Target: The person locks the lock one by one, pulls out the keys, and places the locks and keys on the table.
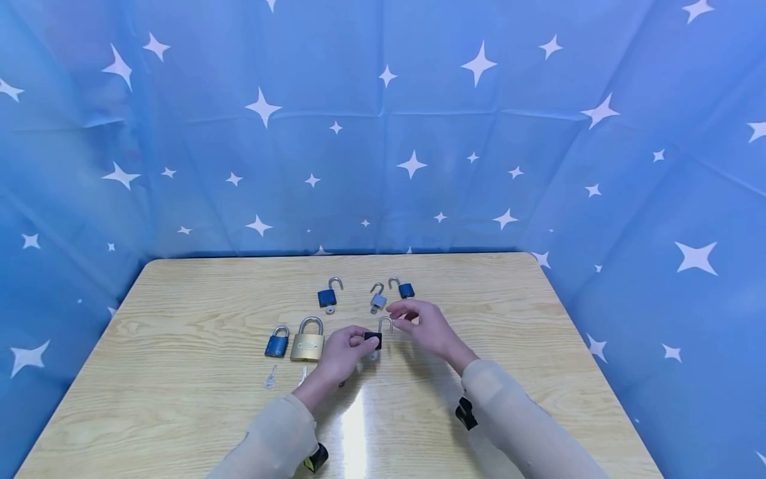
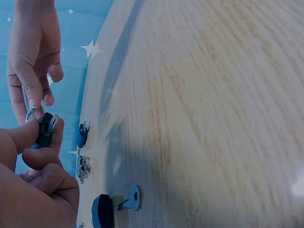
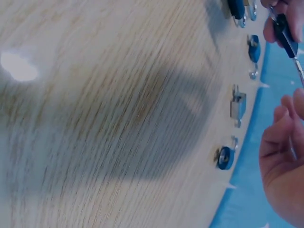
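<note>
My left hand grips a small black padlock by its body. Its silver shackle is up and open, and a key sticks out of the bottom. At the shackle, my right hand pinches with thumb and forefinger; the exact contact is partly hidden. In the left wrist view, the key's round head shows beside the black body. Behind the hands lie a blue padlock, a grey padlock and another blue padlock, all with open shackles.
Left of my left hand are a large brass padlock and a blue padlock, both with closed shackles. Nearer lie a loose key and a second key, partly hidden. A starry blue curtain surrounds the wooden table.
</note>
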Demonstrator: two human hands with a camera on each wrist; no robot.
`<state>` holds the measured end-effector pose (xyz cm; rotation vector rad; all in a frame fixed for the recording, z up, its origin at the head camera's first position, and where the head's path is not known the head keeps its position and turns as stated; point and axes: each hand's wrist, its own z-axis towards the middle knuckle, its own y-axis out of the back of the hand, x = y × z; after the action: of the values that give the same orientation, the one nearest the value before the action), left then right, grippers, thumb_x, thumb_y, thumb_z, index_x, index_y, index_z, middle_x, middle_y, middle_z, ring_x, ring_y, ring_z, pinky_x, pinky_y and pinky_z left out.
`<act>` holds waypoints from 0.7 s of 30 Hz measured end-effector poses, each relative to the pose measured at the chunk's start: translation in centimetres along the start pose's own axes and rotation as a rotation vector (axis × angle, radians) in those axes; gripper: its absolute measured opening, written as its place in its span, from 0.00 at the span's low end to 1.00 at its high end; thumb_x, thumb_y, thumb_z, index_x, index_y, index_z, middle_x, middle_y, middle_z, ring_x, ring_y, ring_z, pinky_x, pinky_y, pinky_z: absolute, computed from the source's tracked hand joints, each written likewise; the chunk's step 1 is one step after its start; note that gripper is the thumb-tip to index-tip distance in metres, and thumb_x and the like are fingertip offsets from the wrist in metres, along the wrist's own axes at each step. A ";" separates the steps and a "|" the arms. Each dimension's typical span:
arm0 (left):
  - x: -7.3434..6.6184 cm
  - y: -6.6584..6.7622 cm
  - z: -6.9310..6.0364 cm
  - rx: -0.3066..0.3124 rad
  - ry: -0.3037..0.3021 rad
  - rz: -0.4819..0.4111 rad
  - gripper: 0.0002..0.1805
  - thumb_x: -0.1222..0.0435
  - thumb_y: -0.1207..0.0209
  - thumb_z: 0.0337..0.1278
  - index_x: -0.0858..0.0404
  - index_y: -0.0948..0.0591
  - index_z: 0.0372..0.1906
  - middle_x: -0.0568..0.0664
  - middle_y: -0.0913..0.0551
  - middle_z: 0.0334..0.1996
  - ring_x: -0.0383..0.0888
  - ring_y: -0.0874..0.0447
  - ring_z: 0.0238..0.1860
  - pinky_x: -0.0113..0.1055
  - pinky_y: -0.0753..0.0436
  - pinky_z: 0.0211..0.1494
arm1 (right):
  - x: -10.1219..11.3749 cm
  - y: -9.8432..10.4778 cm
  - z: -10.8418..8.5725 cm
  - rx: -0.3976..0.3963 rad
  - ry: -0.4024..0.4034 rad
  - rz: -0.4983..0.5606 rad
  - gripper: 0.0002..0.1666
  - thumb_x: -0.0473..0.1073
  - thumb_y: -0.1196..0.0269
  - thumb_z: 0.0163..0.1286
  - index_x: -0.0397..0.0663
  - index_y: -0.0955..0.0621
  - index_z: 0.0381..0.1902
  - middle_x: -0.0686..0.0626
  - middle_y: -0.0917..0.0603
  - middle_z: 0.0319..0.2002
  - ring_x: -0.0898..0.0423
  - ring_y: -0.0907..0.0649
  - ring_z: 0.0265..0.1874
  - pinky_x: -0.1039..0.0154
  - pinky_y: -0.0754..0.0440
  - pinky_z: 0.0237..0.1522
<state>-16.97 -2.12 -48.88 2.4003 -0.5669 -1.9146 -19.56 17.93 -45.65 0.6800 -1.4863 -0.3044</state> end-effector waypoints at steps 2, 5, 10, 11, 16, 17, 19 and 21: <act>0.0 -0.1 -0.1 0.008 0.002 -0.009 0.19 0.56 0.38 0.62 0.67 0.20 0.49 0.54 0.11 0.40 0.42 0.19 0.41 0.34 0.26 0.44 | 0.0 0.0 0.0 0.014 0.012 0.006 0.15 0.38 0.37 0.68 0.57 0.17 0.51 0.52 0.14 0.46 0.57 0.19 0.42 0.62 0.20 0.42; 0.0 -0.1 -0.1 0.015 -0.001 -0.018 0.19 0.56 0.39 0.63 0.67 0.20 0.49 0.54 0.11 0.39 0.42 0.18 0.42 0.35 0.26 0.46 | 0.0 0.1 0.0 0.035 0.033 0.018 0.15 0.38 0.37 0.68 0.57 0.16 0.51 0.52 0.14 0.47 0.56 0.20 0.43 0.61 0.20 0.42; 0.0 0.0 -0.2 0.029 -0.006 -0.037 0.19 0.57 0.40 0.64 0.68 0.21 0.50 0.55 0.11 0.39 0.41 0.18 0.40 0.35 0.25 0.47 | 0.0 0.2 0.0 0.064 0.053 0.052 0.14 0.38 0.38 0.68 0.55 0.15 0.50 0.51 0.14 0.48 0.55 0.20 0.43 0.60 0.20 0.42; 0.0 0.0 -0.2 0.031 -0.004 -0.041 0.19 0.58 0.40 0.64 0.68 0.21 0.50 0.55 0.11 0.39 0.41 0.18 0.40 0.34 0.25 0.46 | 0.0 0.2 0.1 0.070 0.054 0.060 0.14 0.38 0.38 0.69 0.54 0.15 0.50 0.51 0.14 0.49 0.55 0.20 0.44 0.60 0.20 0.43; 0.1 0.0 -0.2 0.036 -0.001 -0.038 0.20 0.57 0.39 0.63 0.69 0.22 0.51 0.56 0.12 0.40 0.41 0.17 0.38 0.34 0.24 0.43 | 0.0 0.0 0.2 0.098 0.069 0.068 0.15 0.40 0.38 0.69 0.49 0.17 0.53 0.50 0.15 0.51 0.54 0.19 0.48 0.59 0.20 0.47; 0.1 0.0 -0.3 0.036 0.002 -0.032 0.21 0.57 0.38 0.63 0.69 0.22 0.52 0.56 0.12 0.40 0.42 0.16 0.39 0.34 0.24 0.42 | 0.0 -0.2 0.3 0.103 0.076 0.073 0.15 0.41 0.38 0.70 0.49 0.17 0.53 0.50 0.15 0.51 0.54 0.19 0.48 0.58 0.20 0.48; 0.1 0.0 -0.3 0.033 0.002 -0.012 0.23 0.56 0.38 0.62 0.69 0.22 0.54 0.57 0.12 0.41 0.43 0.16 0.40 0.34 0.24 0.41 | 0.0 -0.5 0.4 0.104 0.095 0.064 0.15 0.43 0.38 0.70 0.50 0.17 0.53 0.50 0.15 0.50 0.55 0.19 0.47 0.58 0.21 0.48; 0.1 -0.2 -0.4 0.029 0.001 0.006 0.25 0.55 0.37 0.60 0.68 0.23 0.55 0.57 0.12 0.41 0.45 0.16 0.41 0.35 0.23 0.40 | 0.2 -0.9 0.4 0.092 0.104 0.046 0.14 0.45 0.38 0.70 0.53 0.16 0.51 0.51 0.14 0.48 0.57 0.19 0.45 0.60 0.21 0.48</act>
<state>-16.56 -2.09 -48.94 2.4139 -0.6049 -1.9167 -19.75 17.05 -46.06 0.7235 -1.4212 -0.1632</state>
